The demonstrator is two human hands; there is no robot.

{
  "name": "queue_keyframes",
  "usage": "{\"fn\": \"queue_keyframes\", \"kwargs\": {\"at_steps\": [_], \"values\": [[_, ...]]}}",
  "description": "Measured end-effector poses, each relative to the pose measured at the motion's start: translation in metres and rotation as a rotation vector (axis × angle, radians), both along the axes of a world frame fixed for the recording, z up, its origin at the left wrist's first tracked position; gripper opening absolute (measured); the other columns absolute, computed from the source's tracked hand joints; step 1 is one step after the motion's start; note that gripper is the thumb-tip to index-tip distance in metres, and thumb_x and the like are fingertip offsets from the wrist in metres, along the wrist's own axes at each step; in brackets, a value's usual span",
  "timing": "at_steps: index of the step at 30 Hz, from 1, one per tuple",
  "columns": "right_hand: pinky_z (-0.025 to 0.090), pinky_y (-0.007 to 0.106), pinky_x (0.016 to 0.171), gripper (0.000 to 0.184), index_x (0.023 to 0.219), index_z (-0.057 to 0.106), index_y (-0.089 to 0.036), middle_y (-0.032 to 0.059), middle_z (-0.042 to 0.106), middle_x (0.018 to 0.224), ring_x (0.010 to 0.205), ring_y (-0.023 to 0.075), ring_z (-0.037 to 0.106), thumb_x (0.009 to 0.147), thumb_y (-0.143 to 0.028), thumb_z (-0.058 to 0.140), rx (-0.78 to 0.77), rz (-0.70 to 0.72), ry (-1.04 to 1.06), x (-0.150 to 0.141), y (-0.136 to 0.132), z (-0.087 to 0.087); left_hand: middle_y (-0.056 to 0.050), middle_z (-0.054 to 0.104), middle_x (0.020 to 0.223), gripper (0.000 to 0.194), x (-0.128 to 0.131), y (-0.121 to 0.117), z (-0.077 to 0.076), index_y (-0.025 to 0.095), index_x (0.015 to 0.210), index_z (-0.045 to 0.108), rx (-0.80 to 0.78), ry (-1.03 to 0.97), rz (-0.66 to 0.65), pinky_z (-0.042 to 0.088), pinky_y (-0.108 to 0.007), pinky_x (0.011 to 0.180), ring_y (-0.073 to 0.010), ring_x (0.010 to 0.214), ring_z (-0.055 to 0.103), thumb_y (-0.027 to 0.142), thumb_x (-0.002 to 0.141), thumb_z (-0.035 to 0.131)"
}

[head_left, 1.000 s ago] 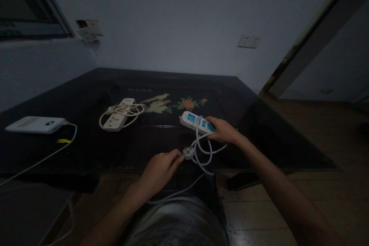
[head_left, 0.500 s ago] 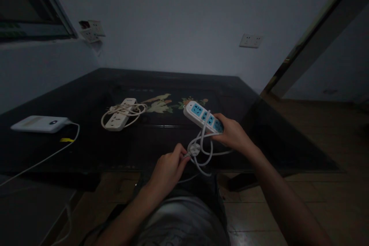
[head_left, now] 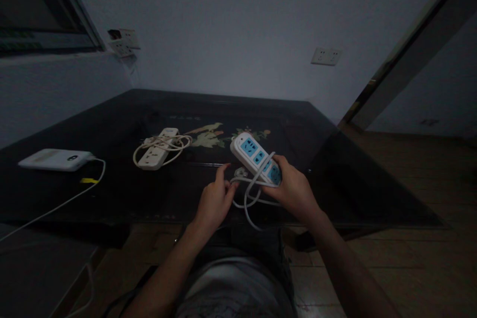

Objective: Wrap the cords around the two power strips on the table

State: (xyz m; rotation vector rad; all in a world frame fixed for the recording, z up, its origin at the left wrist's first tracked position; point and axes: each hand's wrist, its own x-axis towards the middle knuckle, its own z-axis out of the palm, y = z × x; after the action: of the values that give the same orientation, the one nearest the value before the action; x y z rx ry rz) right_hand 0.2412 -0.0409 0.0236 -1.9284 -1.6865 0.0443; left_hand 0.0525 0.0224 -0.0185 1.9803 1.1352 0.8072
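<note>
My right hand (head_left: pixel 292 183) is closed round the near end of a white power strip (head_left: pixel 242 145) with blue socket faces, held tilted above the table's front part. Its white cord (head_left: pixel 249 198) loops round the strip and hangs below it in loose coils. My left hand (head_left: pixel 214 196) pinches the cord between thumb and fingers, with the index finger raised. Just beyond those fingertips is the cord's plug (head_left: pixel 240 173), close to the strip's side and partly hidden by the cord.
A second power strip (head_left: pixel 151 161), wrapped in its own cord, lies on the dark table (head_left: pixel 112 198). Farther left lie a white power bank (head_left: pixel 55 160) with a cable and a yellow tag (head_left: pixel 89 181). Wall sockets (head_left: pixel 326 56) are at the back.
The plug has moved up and slightly left, closer to the power strip. My left index finger has lifted. The strip has shifted slightly left and down with my right hand.
</note>
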Motion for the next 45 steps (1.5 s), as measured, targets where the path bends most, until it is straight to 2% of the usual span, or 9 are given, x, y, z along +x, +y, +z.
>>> {"fn": "queue_keyframes", "kwargs": {"at_steps": [4, 8, 16, 23, 28, 30, 35, 37, 45], "values": [[0.051, 0.036, 0.070, 0.076, 0.132, 0.034, -0.020, 0.0117, 0.068, 0.108, 0.092, 0.0312, 0.068, 0.068, -0.041, 0.071, 0.063, 0.011, 0.067, -0.018, 0.001, -0.013, 0.007, 0.058, 0.062, 0.059, 0.009, 0.008, -0.006, 0.020, 0.137, 0.031, -0.219, -0.292, -0.014, 0.036, -0.020, 0.048, -0.0117, 0.048, 0.053, 0.021, 0.082, 0.052], [0.050, 0.037, 0.072, 0.098, 0.148, 0.013, -0.020, 0.0126, 0.068, 0.106, 0.092, 0.0313, 0.067, 0.071, -0.044, 0.070, 0.082, -0.011, -0.010, -0.023, 0.004, -0.020, 0.006, 0.057, 0.068, 0.056, 0.015, 0.012, -0.014, 0.017, 0.126, 0.041, -0.465, -0.608, -0.098, 0.034, -0.017, 0.044, -0.0079, 0.048, 0.049, 0.025, 0.075, 0.062], [0.050, 0.041, 0.078, 0.081, 0.144, 0.030, -0.016, 0.0161, 0.065, 0.114, 0.097, 0.0323, 0.062, 0.077, -0.045, 0.066, -0.004, 0.014, -0.171, -0.028, 0.005, -0.022, -0.009, 0.072, 0.100, 0.036, 0.007, 0.012, 0.007, 0.013, 0.106, 0.065, -0.782, -0.817, -0.357, 0.049, -0.030, 0.082, -0.0216, 0.091, 0.067, 0.025, 0.072, 0.068], [0.049, 0.046, 0.085, 0.092, 0.147, 0.024, -0.016, 0.0173, 0.060, 0.124, 0.106, 0.0333, 0.057, 0.073, -0.045, 0.071, 0.028, 0.138, -0.128, -0.037, -0.006, -0.019, -0.010, 0.073, 0.101, 0.044, 0.015, 0.015, 0.011, 0.012, 0.096, 0.068, -0.706, -0.801, -0.048, 0.051, -0.032, 0.085, -0.0237, 0.090, 0.068, 0.043, 0.067, 0.077], [0.049, 0.041, 0.084, 0.037, 0.116, 0.062, -0.021, 0.0103, 0.069, 0.104, 0.095, 0.0257, 0.063, 0.086, -0.042, 0.056, 0.135, 0.145, 0.067, -0.007, -0.003, 0.009, -0.010, 0.074, 0.100, 0.047, 0.009, 0.015, 0.015, 0.012, 0.098, 0.070, -0.713, -0.798, -0.107, 0.052, -0.034, 0.082, -0.0258, 0.091, 0.069, 0.046, 0.065, 0.077], [0.050, 0.038, 0.080, 0.031, 0.107, 0.066, -0.018, 0.0094, 0.070, 0.097, 0.087, 0.0225, 0.064, 0.088, -0.039, 0.053, 0.165, 0.124, 0.212, 0.006, 0.010, 0.018, -0.010, 0.074, 0.101, 0.047, 0.007, 0.014, 0.016, 0.012, 0.098, 0.070, -0.693, -0.784, -0.142, 0.052, -0.034, 0.083, -0.0265, 0.094, 0.068, 0.045, 0.066, 0.077], [0.050, 0.034, 0.081, 0.026, 0.096, 0.068, -0.017, 0.0059, 0.072, 0.094, 0.087, 0.0189, 0.066, 0.084, -0.036, 0.057, -0.223, 0.573, 0.552, 0.020, 0.045, 0.023, -0.011, 0.074, 0.100, 0.046, 0.004, 0.014, 0.019, 0.011, 0.102, 0.069, -0.653, -0.738, -0.216, 0.050, -0.034, 0.085, -0.0270, 0.095, 0.068, 0.044, 0.069, 0.074], [0.050, 0.033, 0.081, 0.024, 0.092, 0.069, -0.016, 0.0046, 0.072, 0.092, 0.085, 0.0180, 0.066, 0.081, -0.037, 0.061, -0.320, 0.648, 0.621, 0.021, 0.050, 0.023, -0.011, 0.074, 0.101, 0.045, 0.002, 0.015, 0.021, 0.012, 0.104, 0.069, -0.647, -0.721, -0.236, 0.050, -0.035, 0.085, -0.0265, 0.095, 0.068, 0.043, 0.071, 0.073], [0.048, 0.024, 0.058, 0.020, 0.075, 0.058, -0.017, -0.0023, 0.063, 0.065, 0.057, 0.0126, 0.063, 0.082, -0.035, 0.059, -0.282, 0.485, 0.841, 0.023, 0.058, 0.023, -0.009, 0.073, 0.102, 0.045, -0.004, 0.025, 0.026, 0.013, 0.102, 0.068, -0.529, -0.687, -0.180, 0.049, -0.036, 0.089, -0.0271, 0.098, 0.066, 0.047, 0.072, 0.072]]}}
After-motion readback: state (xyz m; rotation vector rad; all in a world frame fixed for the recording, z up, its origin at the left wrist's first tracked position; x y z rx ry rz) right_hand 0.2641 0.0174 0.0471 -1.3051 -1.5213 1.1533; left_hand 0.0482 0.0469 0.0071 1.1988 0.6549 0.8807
